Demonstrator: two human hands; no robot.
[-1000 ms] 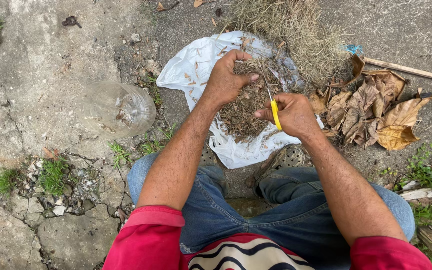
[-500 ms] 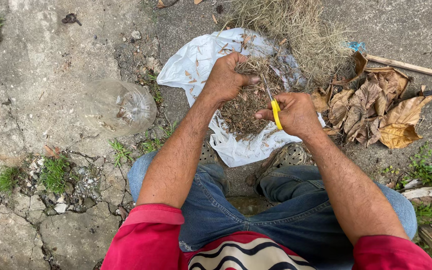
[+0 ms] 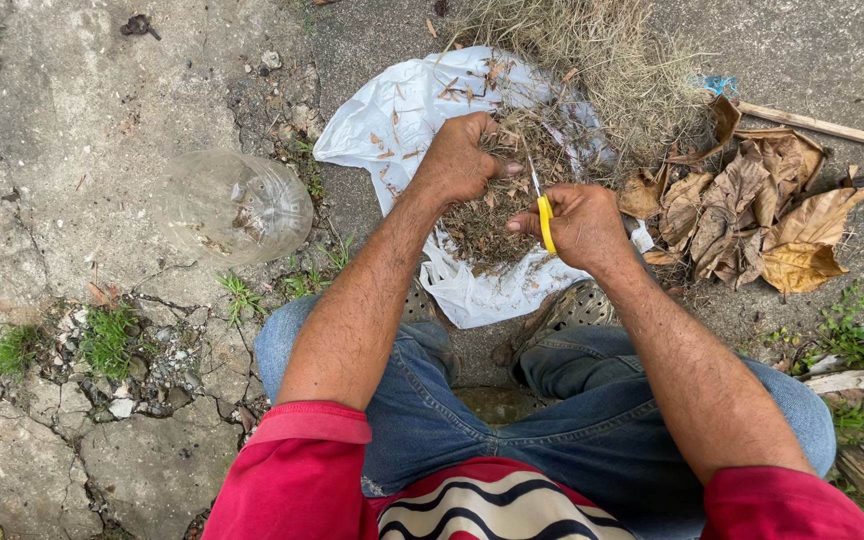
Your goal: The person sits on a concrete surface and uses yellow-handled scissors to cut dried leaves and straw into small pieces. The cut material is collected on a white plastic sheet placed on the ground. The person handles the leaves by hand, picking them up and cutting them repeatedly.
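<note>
Left hand (image 3: 462,160) is clutching a bunch of dry grass (image 3: 512,150) over the white plastic bag (image 3: 402,110); right hand (image 3: 577,222) is gripping yellow scissors (image 3: 544,215). Blades are sitting close to those fingers, risking a nick.

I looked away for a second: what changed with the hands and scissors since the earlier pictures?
Hardly anything. The left hand still grips the dry grass, and the right hand still holds the yellow scissors at it. White bag and clear bottle stayed put.
</note>
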